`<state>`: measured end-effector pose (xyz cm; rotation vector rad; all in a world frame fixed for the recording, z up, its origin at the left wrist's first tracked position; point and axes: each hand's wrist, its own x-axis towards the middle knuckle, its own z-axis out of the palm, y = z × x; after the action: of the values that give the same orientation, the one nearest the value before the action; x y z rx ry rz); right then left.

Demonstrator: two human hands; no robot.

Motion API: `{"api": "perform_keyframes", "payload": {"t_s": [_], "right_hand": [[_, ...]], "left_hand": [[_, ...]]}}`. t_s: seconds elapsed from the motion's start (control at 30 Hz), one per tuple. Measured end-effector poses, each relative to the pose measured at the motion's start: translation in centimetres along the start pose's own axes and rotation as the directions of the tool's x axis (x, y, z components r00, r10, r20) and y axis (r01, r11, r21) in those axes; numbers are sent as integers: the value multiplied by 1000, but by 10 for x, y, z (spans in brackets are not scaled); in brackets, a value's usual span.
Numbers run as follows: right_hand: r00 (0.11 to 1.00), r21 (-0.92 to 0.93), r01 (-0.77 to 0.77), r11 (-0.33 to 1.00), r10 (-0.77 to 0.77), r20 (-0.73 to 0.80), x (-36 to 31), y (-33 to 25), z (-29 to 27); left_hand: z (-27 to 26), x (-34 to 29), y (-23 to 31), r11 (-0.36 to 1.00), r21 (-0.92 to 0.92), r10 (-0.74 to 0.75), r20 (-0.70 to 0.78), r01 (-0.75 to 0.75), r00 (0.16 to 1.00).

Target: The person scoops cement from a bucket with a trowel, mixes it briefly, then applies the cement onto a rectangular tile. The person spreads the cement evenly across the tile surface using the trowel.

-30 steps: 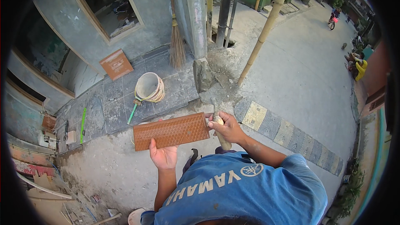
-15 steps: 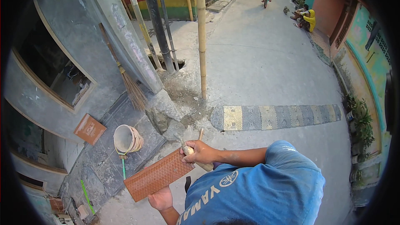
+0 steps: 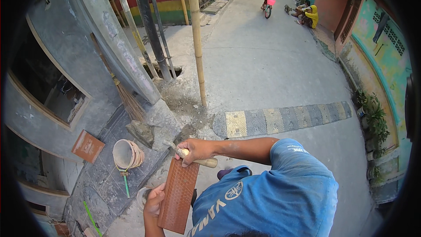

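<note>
A reddish-brown rectangular tile (image 3: 179, 197) with a fine raised pattern is held up in front of my body, its long side running nearly up and down. My left hand (image 3: 153, 202) grips its left edge, thumb on the face and the other fingers mostly hidden. At the upper end, my right hand (image 3: 196, 150) is closed round a trowel (image 3: 207, 163) with a pale wooden handle. That hand's fingertips also meet the tile's top edge. The trowel's metal part reaches left past the knuckles and shows only in part. Behind my left hand stands a whitish round container (image 3: 141, 196), partly covered.
Left of me are a dirty bucket (image 3: 127, 154), a brown carton (image 3: 87, 146) and a straw broom (image 3: 127, 98) against the wall. A bamboo pole (image 3: 197, 48) rises ahead. A speed bump (image 3: 280, 119) crosses the lane. A cyclist (image 3: 268, 0) and seated people (image 3: 310, 16) are farther off.
The tile has swung from a slant to nearly upright. My left hand has moved from its lower end to its left edge; my right hand has shifted left with the trowel. The cyclist is nearer.
</note>
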<state>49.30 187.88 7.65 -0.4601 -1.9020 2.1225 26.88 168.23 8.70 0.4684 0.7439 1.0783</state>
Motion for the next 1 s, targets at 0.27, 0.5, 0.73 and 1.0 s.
{"api": "perform_keyframes", "payload": {"t_s": [0.27, 0.5, 0.73, 1.0], "right_hand": [[970, -60, 9, 998, -24, -243, -1, 16, 3], [935, -132, 184, 974, -215, -281, -16, 30, 22], [801, -578, 324, 749, -542, -253, 12, 41, 57], [821, -854, 324, 407, -570, 40, 31, 71, 28]], "left_hand": [[-27, -9, -41, 987, -93, 109, -183, -128, 977], [-5, 0, -15, 945, -186, 210, -288, -270, 934], [22, -9, 4, 903, -281, 222, -341, -324, 913], [38, -16, 7, 885, -227, 311, -362, -406, 879]]}}
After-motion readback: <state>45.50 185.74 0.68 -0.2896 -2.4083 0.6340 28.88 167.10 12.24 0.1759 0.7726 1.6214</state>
